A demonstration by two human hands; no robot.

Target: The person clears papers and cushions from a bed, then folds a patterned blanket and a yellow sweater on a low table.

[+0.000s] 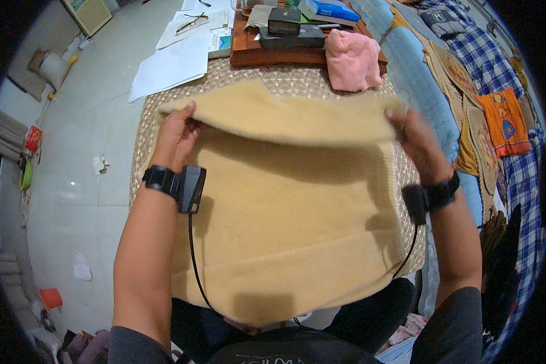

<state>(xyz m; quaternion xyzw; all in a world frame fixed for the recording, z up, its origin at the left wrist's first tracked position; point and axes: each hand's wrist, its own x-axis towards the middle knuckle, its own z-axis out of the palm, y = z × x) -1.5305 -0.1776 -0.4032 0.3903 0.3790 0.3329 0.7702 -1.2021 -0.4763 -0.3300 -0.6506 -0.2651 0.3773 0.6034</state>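
A yellow knitted garment [291, 200] lies spread over the table, its near edge hanging over the front. Its far part is lifted and folded over towards me, casting a shadow on the layer below. My left hand [180, 132] pinches the left end of this raised flap between thumb and fingers. At the flap's right end, my right hand [409, 132] grips the fabric, slightly blurred. Each wrist wears a black strap with a small cabled device.
Beyond the garment, a folded pink cloth [354, 60] leans by a wooden board [277, 58] holding dark boxes. White papers [173, 63] lie at the table's far left. A light-blue quilted cover [418, 91] with clothes runs along the right.
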